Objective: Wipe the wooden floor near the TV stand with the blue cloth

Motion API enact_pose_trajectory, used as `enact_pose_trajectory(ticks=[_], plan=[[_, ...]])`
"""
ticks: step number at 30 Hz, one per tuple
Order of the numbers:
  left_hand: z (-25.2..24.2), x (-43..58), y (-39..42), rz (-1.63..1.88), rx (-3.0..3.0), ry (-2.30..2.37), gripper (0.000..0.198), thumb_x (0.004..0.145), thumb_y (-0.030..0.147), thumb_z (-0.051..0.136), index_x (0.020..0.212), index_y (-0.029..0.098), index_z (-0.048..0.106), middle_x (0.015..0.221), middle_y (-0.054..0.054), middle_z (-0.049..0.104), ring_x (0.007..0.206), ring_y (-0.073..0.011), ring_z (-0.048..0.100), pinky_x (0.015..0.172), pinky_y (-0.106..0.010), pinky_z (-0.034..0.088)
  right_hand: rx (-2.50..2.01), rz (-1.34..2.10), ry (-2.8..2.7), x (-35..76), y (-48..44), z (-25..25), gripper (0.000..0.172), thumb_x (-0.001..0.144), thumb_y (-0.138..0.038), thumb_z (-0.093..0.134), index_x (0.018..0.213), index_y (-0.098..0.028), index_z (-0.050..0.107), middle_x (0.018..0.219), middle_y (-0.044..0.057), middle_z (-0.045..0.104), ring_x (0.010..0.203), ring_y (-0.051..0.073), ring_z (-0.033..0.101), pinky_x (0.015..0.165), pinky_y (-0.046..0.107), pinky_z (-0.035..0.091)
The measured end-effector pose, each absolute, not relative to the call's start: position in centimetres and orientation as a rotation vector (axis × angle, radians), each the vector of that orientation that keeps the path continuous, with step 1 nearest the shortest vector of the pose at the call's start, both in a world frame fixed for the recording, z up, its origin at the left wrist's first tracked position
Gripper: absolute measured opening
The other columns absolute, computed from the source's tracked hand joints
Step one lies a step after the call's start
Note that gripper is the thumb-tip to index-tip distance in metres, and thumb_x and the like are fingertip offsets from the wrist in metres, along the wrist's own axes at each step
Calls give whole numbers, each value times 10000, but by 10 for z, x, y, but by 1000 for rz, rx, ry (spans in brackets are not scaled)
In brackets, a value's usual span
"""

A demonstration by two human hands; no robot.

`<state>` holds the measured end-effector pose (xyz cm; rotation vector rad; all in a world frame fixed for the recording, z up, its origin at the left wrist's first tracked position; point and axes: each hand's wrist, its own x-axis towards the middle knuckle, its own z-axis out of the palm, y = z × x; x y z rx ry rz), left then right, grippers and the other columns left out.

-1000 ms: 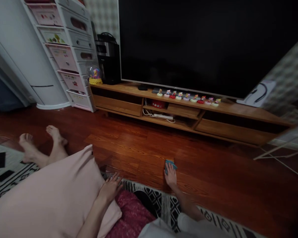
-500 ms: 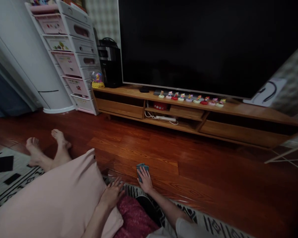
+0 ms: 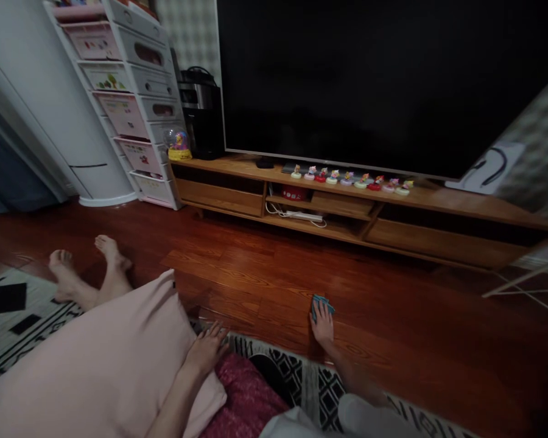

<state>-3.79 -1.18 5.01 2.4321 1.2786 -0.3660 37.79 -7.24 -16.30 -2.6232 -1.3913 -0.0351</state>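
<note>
A folded blue cloth (image 3: 323, 304) lies on the wooden floor, right of the middle of the view. My right hand (image 3: 322, 323) presses down on it, fingers stretched over the top and the cloth's edges showing around them. Close to my body, my left hand (image 3: 207, 347) rests at the edge of a pale pink pillow (image 3: 95, 365), with its fingers apart and nothing in them. Under that hand's fingertips is the border of the patterned rug (image 3: 309, 383). Dark red fabric (image 3: 244, 395) covers the lap beside it.
A low wooden TV stand (image 3: 237, 207) runs along the wall, bearing a large television (image 3: 369, 79) and a row of small figurines (image 3: 347, 177). White drawers (image 3: 123, 115) stand at the left. Bare feet (image 3: 112, 252) stretch out past the pillow. Thin white legs (image 3: 516, 283) stand at far right.
My right hand has slid to the right across the floor, carrying the blue cloth along under it. My left hand has stayed by the pillow.
</note>
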Motion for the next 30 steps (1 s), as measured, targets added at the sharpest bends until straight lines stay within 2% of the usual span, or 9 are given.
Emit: enact_pose_trajectory(ticks=[3, 6, 12, 17, 19, 23, 30], plan=[[50, -39, -12, -369, 2437, 1276, 516, 936, 327, 378, 1432, 213, 462, 1557, -103, 338, 1447, -233, 277, 1139, -477, 279, -2659, -33, -1296, 351, -85, -174, 618, 964, -421, 202, 1541, -204, 240, 1616, 58, 192, 1484, 245, 123, 1172, 469, 150], [49, -40, -11, -368, 2445, 1271, 515, 939, 330, 373, 1435, 222, 459, 1557, -92, 343, 1450, -228, 270, 1141, -471, 278, -2559, 53, -1431, 298, -74, -175, 614, 953, -412, 270, 1540, -234, 241, 1617, 46, 187, 1487, 257, 107, 1170, 495, 144], [51, -40, -12, -383, 2426, 1276, 519, 939, 341, 374, 1444, 247, 445, 1558, -71, 351, 1448, -231, 275, 1140, -471, 281, -1993, 309, -2020, 196, -16, -157, 626, 933, -381, 432, 1528, -307, 253, 1616, 7, 186, 1485, 228, 127, 1184, 452, 155], [53, -36, -13, -405, 2402, 1281, 525, 932, 324, 377, 1435, 202, 465, 1544, -102, 372, 1441, -247, 291, 1146, -465, 279, -1663, 395, -2283, 194, 34, -142, 634, 914, -371, 502, 1512, -326, 294, 1610, 5, 213, 1477, 197, 159, 1180, 423, 188], [52, -35, -13, -386, 2382, 1296, 525, 919, 310, 392, 1430, 218, 474, 1540, -91, 379, 1438, -243, 297, 1149, -462, 276, -1718, 390, -2270, 220, 48, -136, 620, 910, -351, 494, 1504, -321, 318, 1602, 12, 240, 1472, 196, 186, 1176, 422, 197], [45, -35, -10, -373, 2373, 1304, 530, 898, 293, 415, 1421, 240, 487, 1543, -71, 373, 1440, -233, 293, 1155, -451, 270, -2147, 277, -1979, 299, 53, -129, 576, 929, -313, 406, 1500, -261, 346, 1587, 41, 286, 1464, 210, 216, 1165, 425, 215], [40, -37, -9, -358, 2396, 1301, 529, 911, 313, 396, 1427, 229, 480, 1532, -87, 391, 1431, -244, 313, 1150, -460, 273, -2625, 8, -1440, 405, -21, -151, 581, 958, -395, 253, 1505, -222, 345, 1593, 44, 271, 1464, 217, 212, 1155, 419, 231]])
